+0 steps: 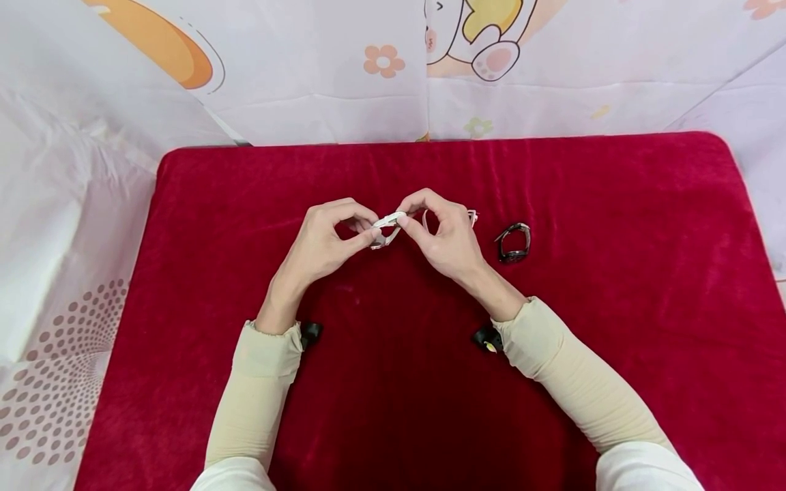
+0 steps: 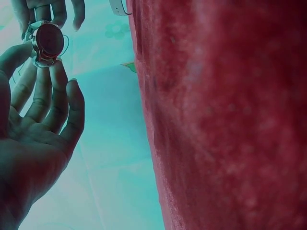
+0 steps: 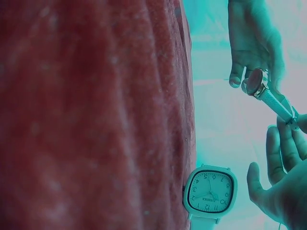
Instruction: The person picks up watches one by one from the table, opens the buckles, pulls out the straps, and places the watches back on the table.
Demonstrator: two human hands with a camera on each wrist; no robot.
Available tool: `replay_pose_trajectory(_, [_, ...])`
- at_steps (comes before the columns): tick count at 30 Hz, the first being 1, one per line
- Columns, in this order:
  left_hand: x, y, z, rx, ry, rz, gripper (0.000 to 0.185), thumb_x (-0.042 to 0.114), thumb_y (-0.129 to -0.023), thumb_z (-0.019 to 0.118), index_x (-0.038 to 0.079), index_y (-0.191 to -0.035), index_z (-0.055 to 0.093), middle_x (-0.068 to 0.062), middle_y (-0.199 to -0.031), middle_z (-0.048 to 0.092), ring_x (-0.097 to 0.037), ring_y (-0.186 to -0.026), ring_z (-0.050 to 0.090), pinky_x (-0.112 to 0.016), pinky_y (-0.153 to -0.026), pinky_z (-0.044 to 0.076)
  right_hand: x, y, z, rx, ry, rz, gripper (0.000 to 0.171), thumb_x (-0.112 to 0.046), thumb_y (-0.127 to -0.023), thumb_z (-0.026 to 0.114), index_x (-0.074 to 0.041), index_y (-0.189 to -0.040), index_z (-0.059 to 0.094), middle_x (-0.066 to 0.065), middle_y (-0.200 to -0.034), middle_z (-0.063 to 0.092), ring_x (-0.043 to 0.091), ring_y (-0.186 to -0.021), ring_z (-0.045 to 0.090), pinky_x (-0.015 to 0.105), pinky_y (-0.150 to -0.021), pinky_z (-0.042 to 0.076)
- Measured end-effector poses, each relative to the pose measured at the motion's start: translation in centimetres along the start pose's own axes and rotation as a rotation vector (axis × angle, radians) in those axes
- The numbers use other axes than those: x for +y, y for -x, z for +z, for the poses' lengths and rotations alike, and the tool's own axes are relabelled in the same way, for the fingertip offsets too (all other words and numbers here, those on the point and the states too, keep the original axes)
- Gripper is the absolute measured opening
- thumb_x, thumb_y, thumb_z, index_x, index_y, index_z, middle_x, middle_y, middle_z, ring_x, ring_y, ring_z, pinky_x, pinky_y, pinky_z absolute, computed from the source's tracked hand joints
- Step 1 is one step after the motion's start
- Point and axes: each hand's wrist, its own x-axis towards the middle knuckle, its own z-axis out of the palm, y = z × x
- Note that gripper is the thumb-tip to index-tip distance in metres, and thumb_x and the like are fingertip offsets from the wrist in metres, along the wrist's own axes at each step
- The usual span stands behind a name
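Held item: a round-faced wristwatch (image 1: 387, 230) with a pale strap is being held above the red cloth (image 1: 614, 307), between the two hands, near the middle of the surface and towards its far half.
Left hand: the left hand (image 1: 322, 247) is pinching the watch case between thumb and fingertips (image 2: 60, 67); in the left wrist view the round case (image 2: 48, 40) is sitting at the fingertips, with the remaining fingers lying nearly straight below it.
Right hand: the right hand (image 1: 445, 235) is pinching the strap end with curled fingers; in the right wrist view the strap (image 3: 277, 101) is running slantwise from the case down to the right fingertips (image 3: 295, 125).
Contact: both hands are gripping the same watch, the case on the left side and the strap on the right; the watch is not touching the cloth.
Second watch: a white square-faced watch (image 3: 210, 190) is lying on the cloth just under and beside the right hand; in the head view only a small part (image 1: 471, 217) is showing past the knuckles.
Third watch: a dark watch (image 1: 513, 243) is lying on the cloth to the right of the right hand, near it but apart.
Edges: the far edge of the cloth is lying well beyond the hands; the left and right edges are well apart from them.
Open room: bare cloth is extending to the left of the left hand, behind the forearms towards the near edge, and across the right side past the dark watch.
Surroundings: a pale printed sheet (image 1: 307, 82) is lying around the cloth.
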Motion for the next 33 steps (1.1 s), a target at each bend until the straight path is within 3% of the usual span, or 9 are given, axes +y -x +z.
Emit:
replay_pose_trajectory(13, [-0.09,0.03,0.06,0.006,0.016,0.006,0.008,-0.008,-0.084,0.073,-0.005,-0.092,0.072,-0.011,-0.083,0.067,-0.019,-0.074,0.061,-0.052,-0.072,0.053,0.02,0.03,-0.05,0.005,-0.011,0.018,0.010,0.007,-0.089,0.068,0.007,-0.099,0.069,0.017,-0.087,0.070,0.015,-0.076,0.057,0.024,-0.068,0.039])
replay_pose_trajectory(18, [-0.13,0.05,0.07,0.011,0.013,0.010,0.009,-0.008,-0.084,0.073,-0.003,-0.091,0.072,-0.011,-0.083,0.066,-0.017,-0.074,0.061,-0.055,-0.072,0.053,0.07,0.08,0.00,0.008,0.007,0.001,0.015,0.005,-0.089,0.069,0.007,-0.103,0.073,0.017,-0.091,0.072,0.016,-0.078,0.059,0.032,-0.068,0.042])
replay_pose_trajectory(24, [-0.18,0.08,0.03,0.013,-0.001,0.011,0.009,-0.010,-0.083,0.072,-0.005,-0.092,0.072,-0.010,-0.082,0.066,-0.017,-0.074,0.061,-0.054,-0.071,0.052,0.19,0.09,0.00,0.002,0.018,-0.012,0.011,0.004,-0.088,0.070,0.003,-0.098,0.075,0.014,-0.092,0.074,0.016,-0.076,0.058,0.026,-0.064,0.039])
replay_pose_trajectory(27, [-0.23,0.07,0.01,0.011,0.002,0.015,0.010,-0.010,-0.083,0.072,-0.005,-0.092,0.072,-0.010,-0.082,0.066,-0.018,-0.074,0.061,-0.054,-0.071,0.052,0.21,0.06,0.02,0.010,0.028,-0.003,0.010,0.002,-0.087,0.072,0.001,-0.096,0.076,0.012,-0.090,0.074,0.015,-0.070,0.052,0.028,-0.060,0.036])
replay_pose_trajectory(33, [-0.25,0.08,0.11,0.008,0.004,0.010,0.010,-0.009,-0.083,0.073,-0.004,-0.092,0.072,-0.010,-0.082,0.066,-0.016,-0.074,0.061,-0.053,-0.072,0.053,0.25,0.07,0.11,0.017,0.033,0.012,0.007,0.003,-0.088,0.072,0.003,-0.095,0.073,0.013,-0.087,0.073,0.018,-0.068,0.054,0.026,-0.061,0.037])
